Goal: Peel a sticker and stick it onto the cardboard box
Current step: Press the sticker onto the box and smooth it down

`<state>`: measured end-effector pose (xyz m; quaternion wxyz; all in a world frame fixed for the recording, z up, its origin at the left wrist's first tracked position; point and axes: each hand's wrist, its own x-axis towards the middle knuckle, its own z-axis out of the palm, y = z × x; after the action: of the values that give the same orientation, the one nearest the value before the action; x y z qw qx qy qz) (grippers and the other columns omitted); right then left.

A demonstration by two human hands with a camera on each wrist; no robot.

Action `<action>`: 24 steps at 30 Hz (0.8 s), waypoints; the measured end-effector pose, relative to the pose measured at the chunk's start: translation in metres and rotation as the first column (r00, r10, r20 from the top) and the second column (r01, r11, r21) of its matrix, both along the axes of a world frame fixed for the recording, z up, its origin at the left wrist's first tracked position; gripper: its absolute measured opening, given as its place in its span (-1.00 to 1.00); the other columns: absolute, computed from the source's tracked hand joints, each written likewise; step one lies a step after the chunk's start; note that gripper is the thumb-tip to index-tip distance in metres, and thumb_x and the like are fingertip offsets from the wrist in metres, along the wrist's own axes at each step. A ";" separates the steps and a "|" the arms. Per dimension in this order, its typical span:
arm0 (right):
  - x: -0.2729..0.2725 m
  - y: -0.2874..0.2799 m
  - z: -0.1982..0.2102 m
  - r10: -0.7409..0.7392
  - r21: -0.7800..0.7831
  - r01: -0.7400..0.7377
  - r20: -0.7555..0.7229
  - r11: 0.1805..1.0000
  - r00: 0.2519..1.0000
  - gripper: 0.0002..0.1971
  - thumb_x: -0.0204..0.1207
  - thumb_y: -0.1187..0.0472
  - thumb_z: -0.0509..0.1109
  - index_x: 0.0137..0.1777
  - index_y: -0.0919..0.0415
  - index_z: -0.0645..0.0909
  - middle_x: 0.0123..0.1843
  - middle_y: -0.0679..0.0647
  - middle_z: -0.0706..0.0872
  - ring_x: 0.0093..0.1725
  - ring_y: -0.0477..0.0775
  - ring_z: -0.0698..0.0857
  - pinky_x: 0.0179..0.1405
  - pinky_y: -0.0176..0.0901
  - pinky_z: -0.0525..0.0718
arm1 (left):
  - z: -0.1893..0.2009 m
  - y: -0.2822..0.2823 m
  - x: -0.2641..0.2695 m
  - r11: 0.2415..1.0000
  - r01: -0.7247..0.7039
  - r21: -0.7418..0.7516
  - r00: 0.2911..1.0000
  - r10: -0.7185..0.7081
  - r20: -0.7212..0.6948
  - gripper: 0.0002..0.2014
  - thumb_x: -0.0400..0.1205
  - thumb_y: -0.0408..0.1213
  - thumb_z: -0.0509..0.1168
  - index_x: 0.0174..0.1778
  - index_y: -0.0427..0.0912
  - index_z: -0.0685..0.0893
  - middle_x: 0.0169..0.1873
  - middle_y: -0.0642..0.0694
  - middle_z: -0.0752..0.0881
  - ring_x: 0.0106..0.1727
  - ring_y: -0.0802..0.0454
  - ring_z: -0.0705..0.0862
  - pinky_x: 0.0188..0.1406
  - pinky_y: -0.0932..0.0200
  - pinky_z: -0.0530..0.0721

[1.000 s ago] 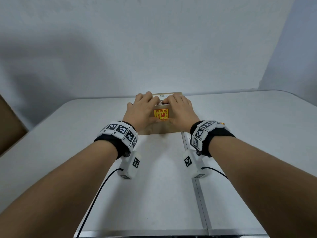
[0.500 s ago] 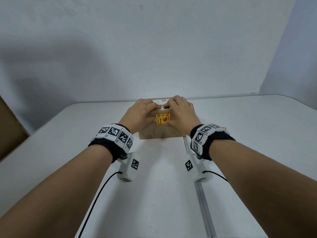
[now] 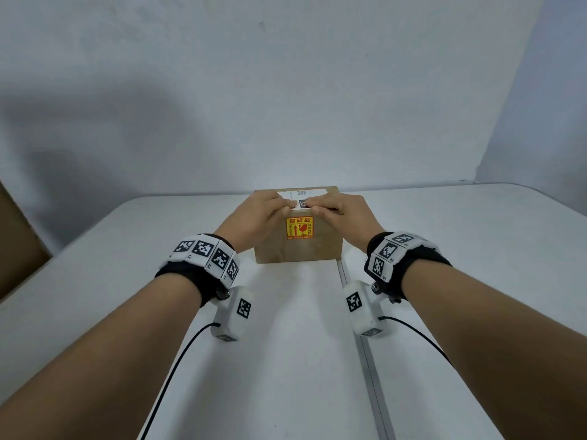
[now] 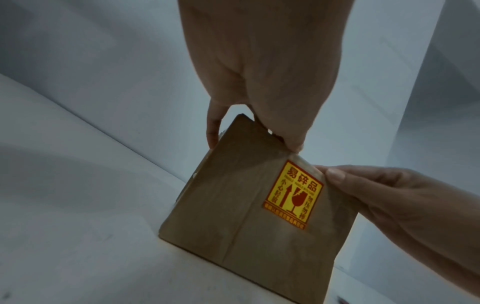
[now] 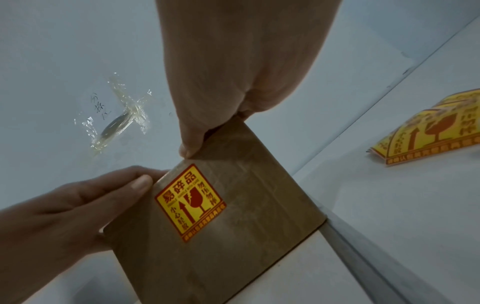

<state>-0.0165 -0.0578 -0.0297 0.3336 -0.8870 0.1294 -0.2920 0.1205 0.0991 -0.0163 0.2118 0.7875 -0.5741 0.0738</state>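
Sticker [image 3: 299,228]: stuck flat on cardboard box [image 3: 317,252] (front face).
Left hand [image 3: 258,214]: grips box top.
Right hand [image 3: 341,214]: likewise.

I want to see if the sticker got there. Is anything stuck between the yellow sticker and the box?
Nothing visible. The yellow sticker lies flat on the near face of the cardboard box. The left hand and right hand hold the box's top edge, above the sticker.

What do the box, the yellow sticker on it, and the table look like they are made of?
Box: brown cardboard, matte, with a taped seam down its front. Sticker: probably glossy printed paper or film; it catches light in the wrist views. Table: smooth white top, likely plastic or laminate, with a grey metal-looking strip along its joint.
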 end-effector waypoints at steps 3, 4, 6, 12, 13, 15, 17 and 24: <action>0.000 0.005 0.002 -0.017 -0.015 0.017 -0.038 1.000 0.999 -0.71 0.50 0.14 0.45 0.21 0.11 0.74 0.10 -0.10 0.75 0.16 -0.12 0.67 0.25 -0.35 0.56 | -0.009 -0.005 -0.005 0.995 -0.086 0.054 0.994 0.082 0.075 -0.57 0.58 0.03 0.32 0.33 -0.05 0.56 0.20 -0.05 0.54 0.32 -0.08 0.44 0.27 0.07 0.54; 0.001 0.006 0.002 -0.030 -0.094 0.022 -0.079 0.995 0.996 -0.67 0.45 0.13 0.48 0.22 0.11 0.71 0.08 -0.12 0.68 0.16 -0.10 0.64 0.26 -0.27 0.54 | -0.012 -0.007 -0.005 0.993 -0.108 0.058 0.989 0.101 0.106 -0.51 0.50 0.09 0.38 0.30 -0.02 0.53 0.19 -0.03 0.51 0.30 -0.07 0.42 0.21 -0.02 0.61; 0.007 0.008 -0.001 -0.084 -0.307 0.038 -0.140 0.951 0.987 -0.61 0.38 0.12 0.52 0.21 0.13 0.62 0.15 -0.06 0.61 0.24 -0.01 0.56 0.28 -0.12 0.49 | -0.016 -0.010 -0.006 0.990 -0.129 0.055 0.979 0.118 0.166 -0.45 0.40 0.12 0.44 0.24 0.02 0.48 0.16 -0.02 0.48 0.21 -0.07 0.42 0.03 -0.12 0.70; 0.013 0.011 -0.006 -0.188 -0.479 0.082 -0.178 0.874 0.966 -0.48 0.32 0.10 0.52 0.26 0.09 0.46 0.28 0.04 0.50 0.35 0.10 0.45 0.33 -0.04 0.37 | -0.014 -0.013 -0.006 0.987 -0.156 0.049 0.976 0.146 0.162 -0.43 0.37 0.01 0.51 0.25 0.00 0.47 0.17 -0.02 0.47 0.21 -0.07 0.41 0.00 -0.13 0.70; 0.012 0.012 -0.006 -0.190 -0.494 0.081 -0.176 0.866 0.966 -0.48 0.32 0.10 0.52 0.27 0.09 0.45 0.29 0.05 0.49 0.36 0.10 0.44 0.33 -0.05 0.36 | -0.013 -0.013 -0.007 0.987 -0.155 0.052 0.978 0.146 0.153 -0.43 0.37 0.01 0.51 0.24 0.01 0.47 0.17 -0.01 0.47 0.21 -0.06 0.41 0.00 -0.13 0.70; 0.011 0.013 -0.006 -0.195 -0.511 0.084 -0.168 0.855 0.966 -0.49 0.34 0.10 0.49 0.27 0.11 0.45 0.29 0.06 0.49 0.36 0.11 0.43 0.33 -0.05 0.36 | -0.010 -0.014 -0.008 0.984 -0.166 0.061 0.980 0.158 0.120 -0.47 0.39 0.01 0.49 0.23 0.01 0.49 0.17 0.00 0.47 0.18 -0.04 0.40 0.02 -0.12 0.69; 0.011 0.012 -0.006 -0.190 -0.511 0.076 -0.175 0.856 0.966 -0.52 0.34 0.13 0.47 0.26 0.13 0.46 0.29 0.08 0.49 0.36 0.13 0.43 0.33 -0.04 0.37 | -0.006 -0.017 -0.007 0.985 -0.164 0.050 0.984 0.160 0.083 -0.55 0.44 0.03 0.44 0.18 -0.01 0.53 0.11 0.00 0.50 0.09 -0.02 0.39 0.09 -0.10 0.63; 0.002 0.003 0.007 0.004 -0.237 -0.042 -0.159 0.971 0.987 -0.71 0.54 0.21 0.36 0.27 0.15 0.62 0.25 0.11 0.60 0.27 0.11 0.58 0.34 0.00 0.53 | 0.006 -0.015 -0.005 0.995 -0.085 -0.057 0.995 0.082 -0.048 -0.73 0.62 -0.09 0.31 0.12 -0.17 0.72 0.03 -0.12 0.68 0.02 -0.07 0.57 0.08 0.28 0.30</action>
<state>-0.0146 -0.0547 -0.0231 0.2162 -0.9425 0.1085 -0.2308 0.1154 0.0838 -0.0102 0.2445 0.8057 -0.5333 0.0817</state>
